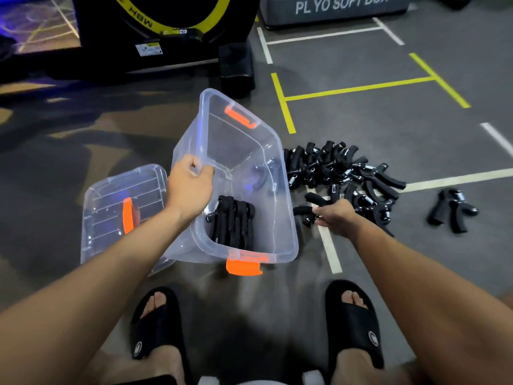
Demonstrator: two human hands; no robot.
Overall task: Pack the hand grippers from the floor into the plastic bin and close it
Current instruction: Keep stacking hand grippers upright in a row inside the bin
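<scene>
Clear plastic bin (277,162) at frame centre is holding only a few hand grippers (233,220); most are lying in a pile (341,173) on the floor at right. The left hand (190,184) is gripping the bin's rim, tilting it, while the right hand (337,213) is closing its fingers on one gripper (305,211) beside the pile. Its lid (122,204) is lying off at the left, so closing is pending.

The plastic bin (236,173) is made of clear, glossy plastic, with smooth orange plastic latches at its ends. Just left of the bin, the lid (122,207) is moulded from the same transparent plastic, ribbed, with an orange clip. The hand grippers (347,176) heaped right of the bin are covered in matt black foam, and bright metal coil springs are seen among them. The floor (388,120) under the bin is surfaced in dull grey, faintly speckled material, marked with matt white and yellow lines.
</scene>
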